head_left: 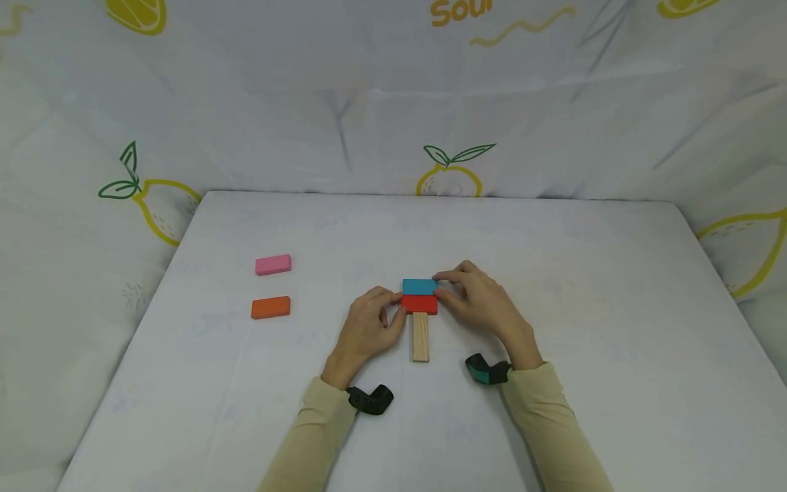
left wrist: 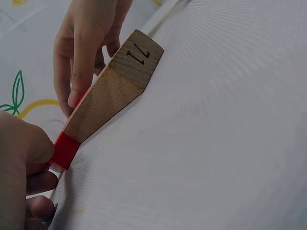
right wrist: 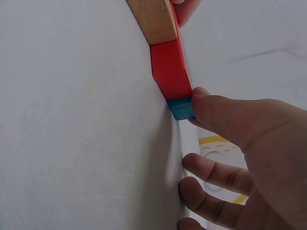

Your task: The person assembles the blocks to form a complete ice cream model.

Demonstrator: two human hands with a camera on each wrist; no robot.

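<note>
Three blocks lie joined in a T-like layout on the white table. A plain wooden block (head_left: 421, 337) points toward me, its near end marked with dark strokes in the left wrist view. Across its far end lies a red block (head_left: 420, 305), with a blue block (head_left: 419, 287) lying flush along the red one's far side. My left hand (head_left: 367, 326) pinches the red block's left end between thumb and fingers. At the right, my right hand (head_left: 482, 304) holds the blue block's right end with thumb and index finger; its other fingers stay off the blocks.
A pink block (head_left: 273, 265) and an orange block (head_left: 270, 307) lie apart on the left of the table (head_left: 584, 273). Behind the table's far edge hangs a white cloth (head_left: 246, 102) printed with lemons. Each wrist wears a dark camera band.
</note>
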